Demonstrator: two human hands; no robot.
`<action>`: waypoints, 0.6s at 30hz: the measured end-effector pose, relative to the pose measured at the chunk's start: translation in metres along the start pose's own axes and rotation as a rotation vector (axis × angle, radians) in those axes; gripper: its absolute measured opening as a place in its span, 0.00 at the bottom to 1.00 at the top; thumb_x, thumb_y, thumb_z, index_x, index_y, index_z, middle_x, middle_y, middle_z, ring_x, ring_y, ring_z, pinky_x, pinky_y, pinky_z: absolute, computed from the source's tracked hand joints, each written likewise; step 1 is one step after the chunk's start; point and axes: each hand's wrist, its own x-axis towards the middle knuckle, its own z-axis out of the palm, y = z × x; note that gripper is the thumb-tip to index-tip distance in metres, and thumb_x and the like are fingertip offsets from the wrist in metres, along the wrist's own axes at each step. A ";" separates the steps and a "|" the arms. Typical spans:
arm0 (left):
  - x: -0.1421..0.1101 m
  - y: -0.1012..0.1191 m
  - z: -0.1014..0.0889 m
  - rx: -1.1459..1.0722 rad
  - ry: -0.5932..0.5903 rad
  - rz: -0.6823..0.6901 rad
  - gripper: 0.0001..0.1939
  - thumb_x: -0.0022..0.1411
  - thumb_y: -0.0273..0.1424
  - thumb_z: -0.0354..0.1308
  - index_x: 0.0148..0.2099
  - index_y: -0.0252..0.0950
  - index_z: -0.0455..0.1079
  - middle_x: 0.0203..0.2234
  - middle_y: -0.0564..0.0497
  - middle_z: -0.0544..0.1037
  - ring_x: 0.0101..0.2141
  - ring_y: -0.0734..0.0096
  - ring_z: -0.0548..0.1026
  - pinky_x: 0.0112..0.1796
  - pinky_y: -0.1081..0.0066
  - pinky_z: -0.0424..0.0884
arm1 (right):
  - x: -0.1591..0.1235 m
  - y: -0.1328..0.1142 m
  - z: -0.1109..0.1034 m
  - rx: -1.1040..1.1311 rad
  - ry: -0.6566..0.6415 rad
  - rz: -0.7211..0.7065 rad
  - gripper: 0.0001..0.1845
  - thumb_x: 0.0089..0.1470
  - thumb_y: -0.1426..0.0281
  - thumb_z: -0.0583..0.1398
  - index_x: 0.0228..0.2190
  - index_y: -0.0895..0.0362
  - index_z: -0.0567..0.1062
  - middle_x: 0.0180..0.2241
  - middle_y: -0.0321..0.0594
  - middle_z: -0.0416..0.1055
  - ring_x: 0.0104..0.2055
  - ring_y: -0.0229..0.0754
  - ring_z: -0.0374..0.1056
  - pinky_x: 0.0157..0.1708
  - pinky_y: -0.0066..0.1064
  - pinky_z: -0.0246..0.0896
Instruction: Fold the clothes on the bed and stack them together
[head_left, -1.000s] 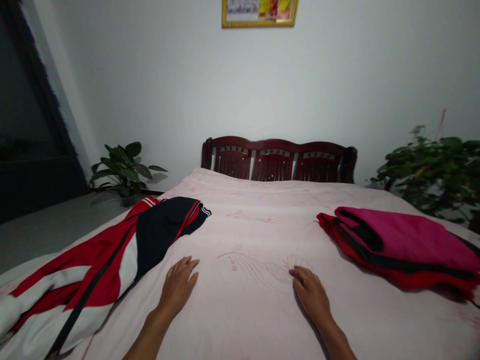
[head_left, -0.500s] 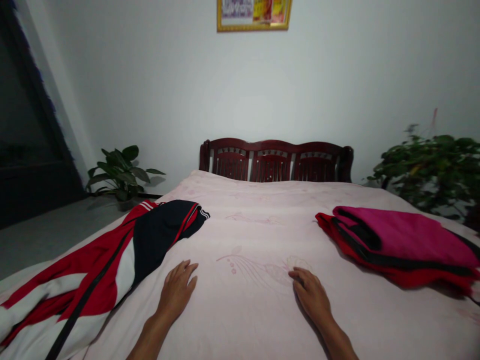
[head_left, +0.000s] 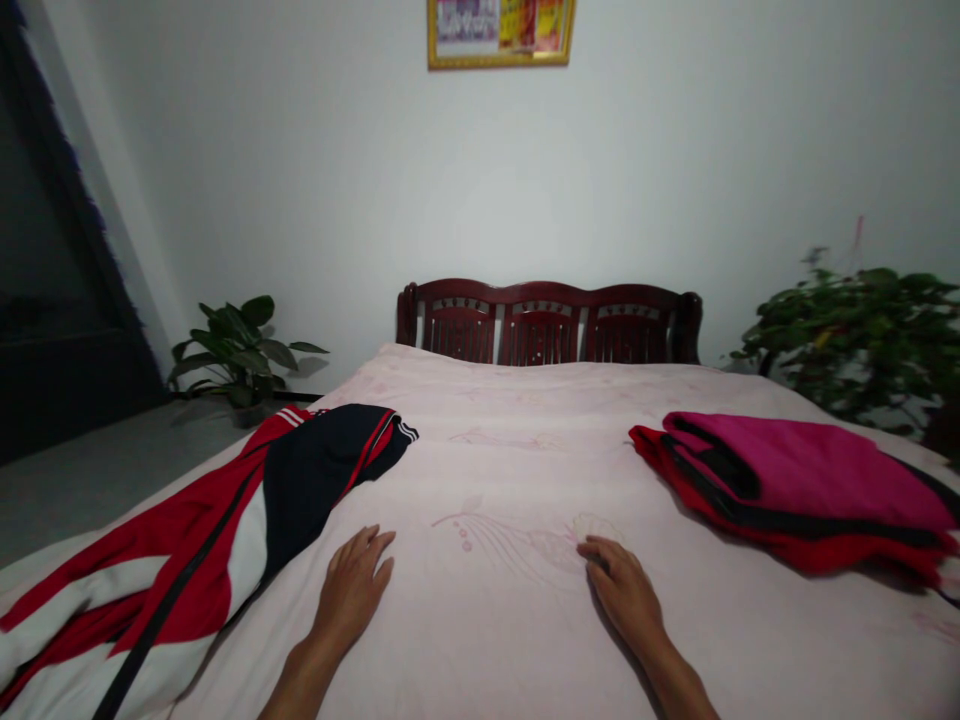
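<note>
My left hand (head_left: 351,583) rests flat on the pale pink bed cover (head_left: 487,470), fingers spread, just right of a folded red, white and navy track jacket (head_left: 202,530). Its fingertips come close to the jacket without clearly touching it. My right hand (head_left: 621,590) lies on the cover's printed floral pattern, holding nothing. To its upper right sits a folded magenta cloth with red and black edging (head_left: 795,480), apart from the hand.
A dark red wooden headboard (head_left: 547,325) stands at the far end of the bed. Leafy potted plants stand on both sides (head_left: 240,355) (head_left: 855,340). A gold-framed picture (head_left: 499,32) hangs on the wall. Grey floor (head_left: 97,470) shows at the left.
The whole room has drifted slightly down and left in the view. Both hands stay in place on the cover, and neither garment has been moved.
</note>
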 end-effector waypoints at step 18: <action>0.000 0.000 0.000 -0.001 0.001 0.004 0.23 0.71 0.32 0.45 0.64 0.41 0.66 0.64 0.47 0.63 0.65 0.63 0.59 0.64 0.59 0.52 | 0.000 0.001 0.001 0.012 0.002 0.003 0.25 0.51 0.60 0.49 0.41 0.54 0.80 0.51 0.40 0.72 0.57 0.47 0.63 0.61 0.41 0.54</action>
